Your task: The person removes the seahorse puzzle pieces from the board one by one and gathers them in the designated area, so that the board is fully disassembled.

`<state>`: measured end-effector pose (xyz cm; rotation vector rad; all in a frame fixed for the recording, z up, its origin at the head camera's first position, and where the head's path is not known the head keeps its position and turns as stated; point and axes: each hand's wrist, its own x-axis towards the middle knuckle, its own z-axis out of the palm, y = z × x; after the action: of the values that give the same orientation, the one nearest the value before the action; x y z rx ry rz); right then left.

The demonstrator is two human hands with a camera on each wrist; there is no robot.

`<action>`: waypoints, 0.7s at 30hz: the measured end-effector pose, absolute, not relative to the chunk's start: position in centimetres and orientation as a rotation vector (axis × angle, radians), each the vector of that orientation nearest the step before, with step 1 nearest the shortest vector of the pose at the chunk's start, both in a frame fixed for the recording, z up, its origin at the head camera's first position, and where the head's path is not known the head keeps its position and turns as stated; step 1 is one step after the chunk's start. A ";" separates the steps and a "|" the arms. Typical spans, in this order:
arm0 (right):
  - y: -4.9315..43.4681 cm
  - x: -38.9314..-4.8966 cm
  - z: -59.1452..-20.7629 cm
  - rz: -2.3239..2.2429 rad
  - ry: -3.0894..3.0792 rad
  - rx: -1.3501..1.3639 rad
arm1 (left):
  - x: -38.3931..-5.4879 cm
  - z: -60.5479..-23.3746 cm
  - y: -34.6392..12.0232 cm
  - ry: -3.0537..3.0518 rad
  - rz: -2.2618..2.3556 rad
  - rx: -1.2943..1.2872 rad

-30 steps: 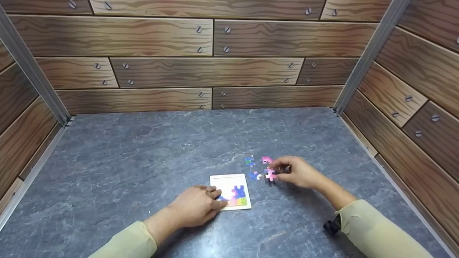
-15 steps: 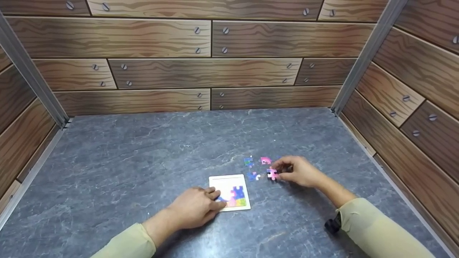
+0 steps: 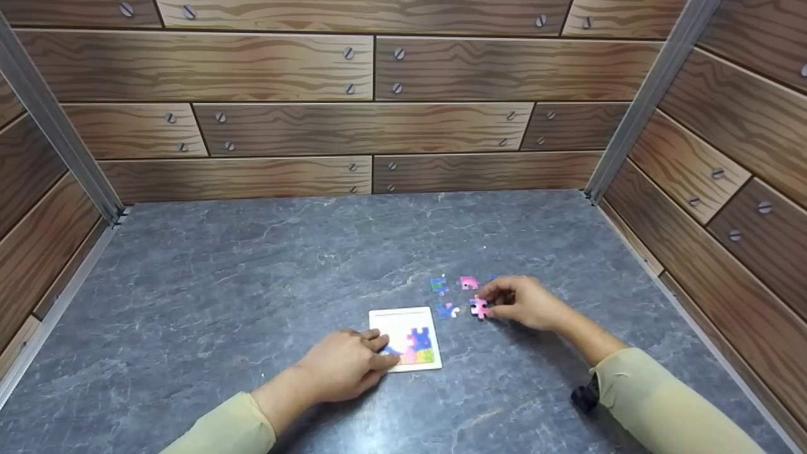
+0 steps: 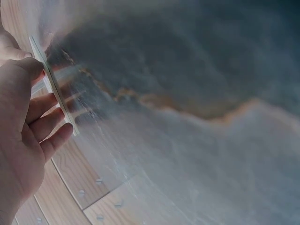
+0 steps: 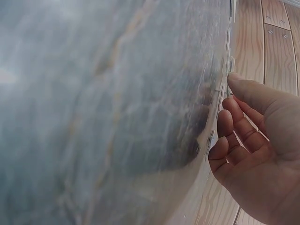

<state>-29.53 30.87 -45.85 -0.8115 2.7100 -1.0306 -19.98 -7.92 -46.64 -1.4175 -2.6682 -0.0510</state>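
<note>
While the left hand (image 3: 343,366) rests loosely extended fingers on the left side of the white puzzle tray (image 3: 396,320), not wrapped round it, the right hand (image 3: 526,304) pinches a pink puzzle piece (image 3: 479,308) at its right edge, between thumb and fingertips. Piece is right of the tray, well apart from it; can't tell if it's off the table (image 3: 252,271). Tray lies flat, joined pieces (image 3: 420,340) along its near and right part, some of it under the fingers. Loose nearby: blue-and-white piece (image 3: 447,311) just beside the tray, blue-green piece (image 3: 439,285) and pink curved piece (image 3: 468,283) farther back, plus a blue bit (image 3: 493,277) mostly hidden behind the right hand. Wood-print walls (image 3: 284,129) around.
</note>
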 end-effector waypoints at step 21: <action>30.7 -29.9 -46.3 -1.034 2.696 -0.805 | -20.0 -46.7 -7.9 -2.676 -0.058 -1.405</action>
<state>-29.94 30.67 -46.32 -0.8051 2.6961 -1.0342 -19.95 -7.92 -46.67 -1.4049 -2.6757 -0.0578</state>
